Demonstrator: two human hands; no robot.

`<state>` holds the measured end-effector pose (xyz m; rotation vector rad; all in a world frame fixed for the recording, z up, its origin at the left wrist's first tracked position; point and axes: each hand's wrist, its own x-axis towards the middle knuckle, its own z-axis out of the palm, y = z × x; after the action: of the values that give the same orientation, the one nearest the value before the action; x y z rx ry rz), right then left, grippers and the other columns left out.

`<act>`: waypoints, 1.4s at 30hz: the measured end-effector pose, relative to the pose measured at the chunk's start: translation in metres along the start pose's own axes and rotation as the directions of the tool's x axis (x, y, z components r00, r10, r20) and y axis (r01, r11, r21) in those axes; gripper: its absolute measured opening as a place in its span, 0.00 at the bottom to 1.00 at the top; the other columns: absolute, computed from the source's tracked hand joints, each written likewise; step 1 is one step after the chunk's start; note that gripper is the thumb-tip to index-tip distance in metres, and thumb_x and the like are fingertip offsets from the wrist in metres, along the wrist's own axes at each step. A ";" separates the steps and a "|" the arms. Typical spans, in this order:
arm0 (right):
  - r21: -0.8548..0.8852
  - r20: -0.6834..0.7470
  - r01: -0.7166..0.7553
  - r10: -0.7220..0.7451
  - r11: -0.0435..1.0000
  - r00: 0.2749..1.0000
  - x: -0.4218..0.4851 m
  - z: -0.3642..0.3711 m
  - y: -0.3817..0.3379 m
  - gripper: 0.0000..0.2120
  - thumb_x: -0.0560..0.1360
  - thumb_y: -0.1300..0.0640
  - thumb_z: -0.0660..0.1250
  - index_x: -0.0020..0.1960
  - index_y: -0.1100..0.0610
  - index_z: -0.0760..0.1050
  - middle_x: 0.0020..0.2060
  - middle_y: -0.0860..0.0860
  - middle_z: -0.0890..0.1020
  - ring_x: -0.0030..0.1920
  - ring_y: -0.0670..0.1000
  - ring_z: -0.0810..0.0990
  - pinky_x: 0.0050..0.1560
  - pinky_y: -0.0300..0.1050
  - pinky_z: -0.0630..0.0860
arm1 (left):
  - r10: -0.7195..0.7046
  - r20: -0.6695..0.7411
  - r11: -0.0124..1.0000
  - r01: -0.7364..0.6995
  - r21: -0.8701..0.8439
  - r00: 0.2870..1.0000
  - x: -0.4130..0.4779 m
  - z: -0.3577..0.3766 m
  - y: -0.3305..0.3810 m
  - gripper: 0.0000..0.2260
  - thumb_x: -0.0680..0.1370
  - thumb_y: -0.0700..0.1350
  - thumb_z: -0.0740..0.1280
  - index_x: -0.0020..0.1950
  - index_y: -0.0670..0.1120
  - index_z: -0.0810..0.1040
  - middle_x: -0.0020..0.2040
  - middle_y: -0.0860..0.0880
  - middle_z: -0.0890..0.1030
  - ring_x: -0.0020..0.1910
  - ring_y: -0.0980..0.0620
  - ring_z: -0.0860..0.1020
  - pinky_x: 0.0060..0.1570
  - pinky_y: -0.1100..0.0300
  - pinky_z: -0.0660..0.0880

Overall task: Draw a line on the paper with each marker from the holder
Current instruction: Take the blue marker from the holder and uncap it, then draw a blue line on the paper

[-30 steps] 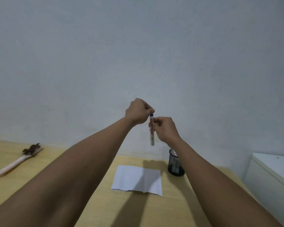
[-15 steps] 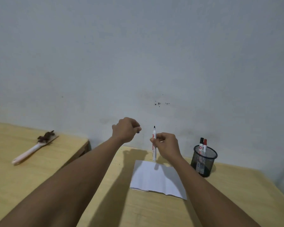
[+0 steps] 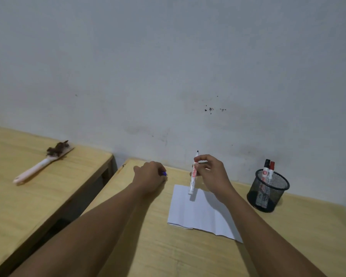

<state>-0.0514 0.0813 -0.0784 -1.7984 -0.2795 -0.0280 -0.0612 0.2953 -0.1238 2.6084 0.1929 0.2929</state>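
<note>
At the wooden desk (image 3: 188,256), the paper (image 3: 200,212) lies unmarked beside the mesh holder (image 3: 268,193), two markers inside. The right hand (image 3: 212,174) has lowered the uncapped marker (image 3: 193,176), pinched tip-up; the left hand (image 3: 150,176) has closed on its blue cap (image 3: 164,173). Room is ample.

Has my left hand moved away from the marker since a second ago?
Yes. The left hand, closed on the blue cap, has dropped leftward from the marker toward the table, left of the paper.
</note>
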 end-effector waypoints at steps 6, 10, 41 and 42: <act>0.346 0.083 -0.179 0.160 0.921 0.984 0.002 -0.001 0.001 0.11 0.79 0.65 0.68 0.58 0.53 0.81 0.45 0.54 0.84 0.45 0.53 0.82 0.45 0.50 0.78 | 0.093 -0.255 0.991 -0.114 -0.070 0.962 -0.032 0.001 -0.002 0.15 0.71 0.55 0.70 0.53 0.53 0.72 0.48 0.57 0.74 0.51 0.55 0.72 0.50 0.52 0.61; 0.260 0.137 -0.150 0.117 0.954 0.984 0.000 0.013 0.008 0.06 0.80 0.60 0.68 0.56 0.60 0.76 0.39 0.56 0.81 0.34 0.52 0.81 0.34 0.46 0.76 | 0.317 -0.064 0.948 -0.317 0.007 0.946 -0.066 -0.002 0.001 0.15 0.71 0.63 0.67 0.50 0.56 0.75 0.49 0.60 0.75 0.52 0.57 0.69 0.56 0.51 0.62; -0.202 0.082 0.027 -0.011 0.979 0.997 0.014 0.046 0.072 0.09 0.80 0.51 0.67 0.51 0.58 0.78 0.36 0.49 0.84 0.33 0.46 0.82 0.38 0.41 0.78 | 0.224 0.496 0.938 -0.323 0.122 0.839 -0.064 -0.007 -0.012 0.37 0.65 0.76 0.59 0.71 0.69 0.56 0.77 0.62 0.51 0.75 0.62 0.41 0.67 0.24 0.41; -0.209 0.084 0.029 -0.012 0.977 0.996 0.014 0.045 0.072 0.10 0.80 0.51 0.67 0.52 0.58 0.78 0.36 0.49 0.84 0.34 0.46 0.83 0.38 0.41 0.78 | 0.208 0.506 0.939 -0.316 0.137 0.837 -0.065 -0.007 -0.012 0.37 0.64 0.76 0.58 0.71 0.70 0.55 0.78 0.61 0.49 0.75 0.61 0.39 0.67 0.24 0.39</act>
<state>-0.0295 0.1118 -0.1557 -2.0100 -0.3654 0.0028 -0.1266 0.2964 -0.1349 2.8248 -0.3343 -0.3185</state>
